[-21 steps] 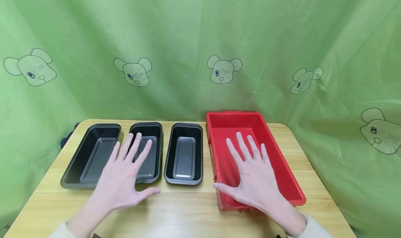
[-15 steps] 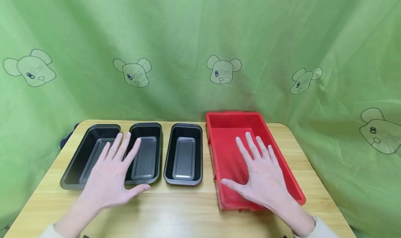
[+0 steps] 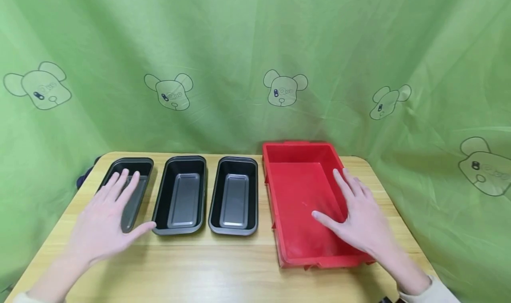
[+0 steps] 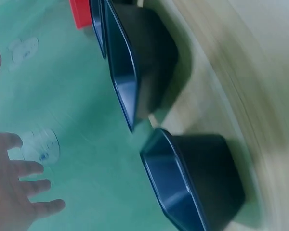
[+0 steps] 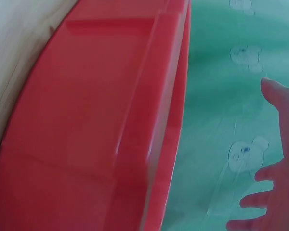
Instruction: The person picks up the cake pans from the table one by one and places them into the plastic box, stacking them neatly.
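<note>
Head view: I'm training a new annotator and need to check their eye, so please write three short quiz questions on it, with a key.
1. Count: how many black rectangular metal loaf pans stand on the pale wood-grain tabletop?
2. True or false: the bare left hand is gripping one of the pans.
3. Fill the gap: in the head view, the bare right hand partly covers the ____.

Key
1. Three, side by side.
2. False. Its fingers are spread, and the left wrist view shows it apart from the pans.
3. Red rectangular plastic tray.
</note>
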{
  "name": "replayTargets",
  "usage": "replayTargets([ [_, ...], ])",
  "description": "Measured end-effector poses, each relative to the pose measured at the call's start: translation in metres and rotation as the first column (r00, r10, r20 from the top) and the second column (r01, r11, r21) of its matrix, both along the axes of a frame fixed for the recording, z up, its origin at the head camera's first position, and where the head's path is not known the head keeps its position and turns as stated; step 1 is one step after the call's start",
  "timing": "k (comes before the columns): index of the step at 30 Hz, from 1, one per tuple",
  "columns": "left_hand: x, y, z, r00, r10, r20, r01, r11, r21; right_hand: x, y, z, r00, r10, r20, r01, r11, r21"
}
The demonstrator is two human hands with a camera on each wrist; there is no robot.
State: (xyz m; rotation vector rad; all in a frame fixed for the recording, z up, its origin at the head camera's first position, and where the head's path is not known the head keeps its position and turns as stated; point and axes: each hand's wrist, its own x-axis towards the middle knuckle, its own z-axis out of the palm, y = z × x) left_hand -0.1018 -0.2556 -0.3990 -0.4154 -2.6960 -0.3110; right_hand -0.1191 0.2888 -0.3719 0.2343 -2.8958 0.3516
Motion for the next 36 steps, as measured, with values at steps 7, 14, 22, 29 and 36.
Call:
replayTargets([
  [7, -0.003, -0.034, -0.002, 0.993, 0.035, 0.112, -0.049, 0.992, 0.120, -0.006, 0.025, 0.006, 0.994, -0.030, 0.103, 0.040, 0.994, -0.098],
  [14, -0.010, -0.064, 0.000, 0.956, 0.106, 0.274, -0.150, 0.978, 0.144, -0.017, 0.052, 0.011, 0.967, -0.057, 0.247, 0.104, 0.978, -0.181],
  [22, -0.018, -0.093, -0.004, 0.901, 0.141, 0.411, -0.217, 0.965, 0.145, -0.032, 0.084, 0.009, 0.934, -0.006, 0.358, 0.124, 0.943, -0.308],
  [29, -0.025, -0.117, -0.010, 0.869, 0.140, 0.475, -0.274, 0.935, 0.226, -0.040, 0.107, 0.004, 0.899, 0.071, 0.432, 0.148, 0.880, -0.452],
  [36, -0.028, -0.137, -0.024, 0.842, 0.117, 0.527, -0.304, 0.909, 0.285, -0.047, 0.128, -0.008, 0.847, 0.177, 0.502, 0.193, 0.777, -0.600],
])
